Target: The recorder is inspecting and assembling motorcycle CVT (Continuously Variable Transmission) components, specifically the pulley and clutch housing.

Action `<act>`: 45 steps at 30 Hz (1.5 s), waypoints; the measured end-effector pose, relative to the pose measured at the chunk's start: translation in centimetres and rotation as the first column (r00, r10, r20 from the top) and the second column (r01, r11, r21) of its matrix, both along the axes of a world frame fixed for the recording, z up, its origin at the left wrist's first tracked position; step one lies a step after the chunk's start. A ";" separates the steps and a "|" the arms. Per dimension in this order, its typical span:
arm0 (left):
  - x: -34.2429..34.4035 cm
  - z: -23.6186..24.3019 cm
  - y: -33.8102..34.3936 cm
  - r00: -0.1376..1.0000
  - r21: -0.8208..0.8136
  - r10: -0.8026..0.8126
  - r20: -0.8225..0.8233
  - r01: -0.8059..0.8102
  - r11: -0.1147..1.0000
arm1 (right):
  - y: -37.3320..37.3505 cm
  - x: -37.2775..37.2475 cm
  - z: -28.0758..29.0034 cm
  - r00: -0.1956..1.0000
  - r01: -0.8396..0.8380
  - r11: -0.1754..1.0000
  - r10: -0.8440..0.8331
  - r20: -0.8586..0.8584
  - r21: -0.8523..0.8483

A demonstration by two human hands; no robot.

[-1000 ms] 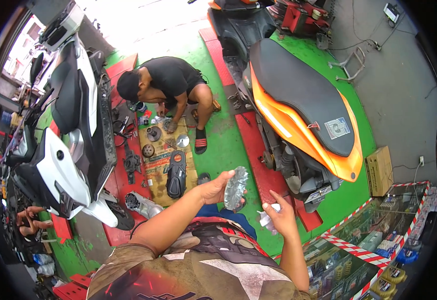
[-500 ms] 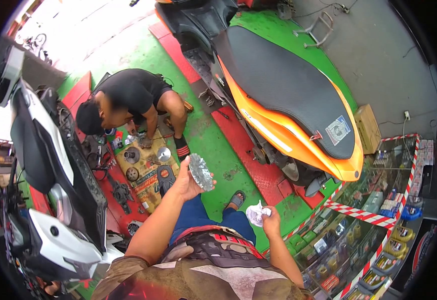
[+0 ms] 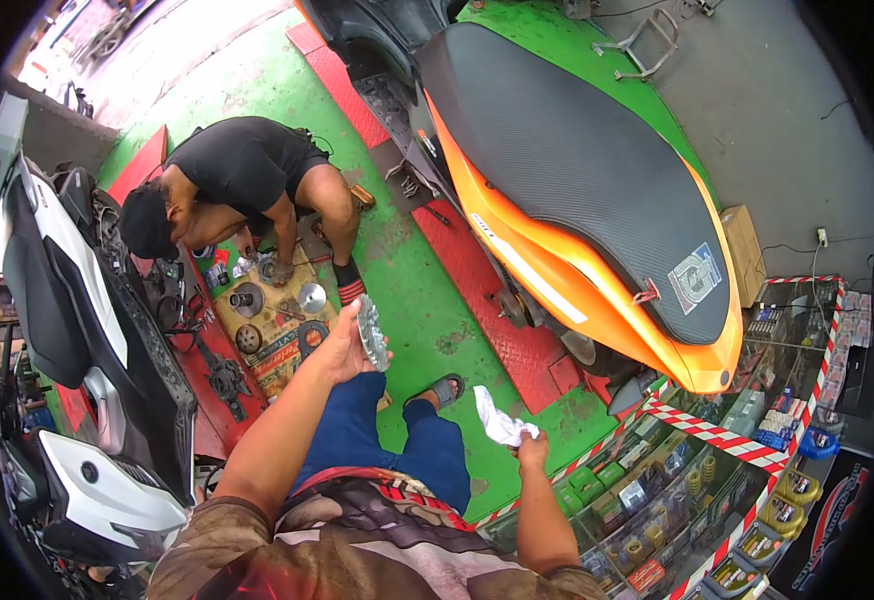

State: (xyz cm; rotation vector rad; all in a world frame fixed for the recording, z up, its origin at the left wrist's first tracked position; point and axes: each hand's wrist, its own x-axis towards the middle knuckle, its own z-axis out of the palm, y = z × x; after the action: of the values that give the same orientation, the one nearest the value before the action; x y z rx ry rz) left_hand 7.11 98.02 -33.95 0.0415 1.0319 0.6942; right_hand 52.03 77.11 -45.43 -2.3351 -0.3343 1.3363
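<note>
You are in a motorbike repair workshop. A big orange scooter with a long black seat and a white and black scooter stand here. Round silver metal parts lie on brown cardboard, and your left hand holds a bumpy-edged silver metal piece. A glass case with red and white striped edges shows small goods, like a shop.

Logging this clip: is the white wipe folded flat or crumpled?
Crumpled: the white wipe shows uneven creases, its loose end jutting from the right hand.
</note>
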 end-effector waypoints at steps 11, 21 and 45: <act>8.1 -9.0 -5.1 0.963 -0.187 -0.265 -0.050 0.251 0.950 | 6.4 0.8 -4.0 0.954 0.051 0.991 -0.012 -0.299 0.123; 16.9 -18.6 -3.0 0.796 -0.295 -0.464 -0.389 0.370 0.881 | 10.2 -12.8 -4.9 0.831 -0.150 0.911 0.327 -0.450 0.384; 4.7 -40.3 17.9 0.202 -0.088 -0.638 -0.743 0.916 0.393 | 15.8 8.5 -40.2 0.623 0.709 0.673 -0.457 -0.635 0.211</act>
State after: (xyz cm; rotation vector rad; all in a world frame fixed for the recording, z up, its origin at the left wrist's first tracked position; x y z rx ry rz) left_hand 11.81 115.93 -74.27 1.2473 1.3588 -0.2096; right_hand 60.51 92.90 -85.66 -1.3875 0.2957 1.3003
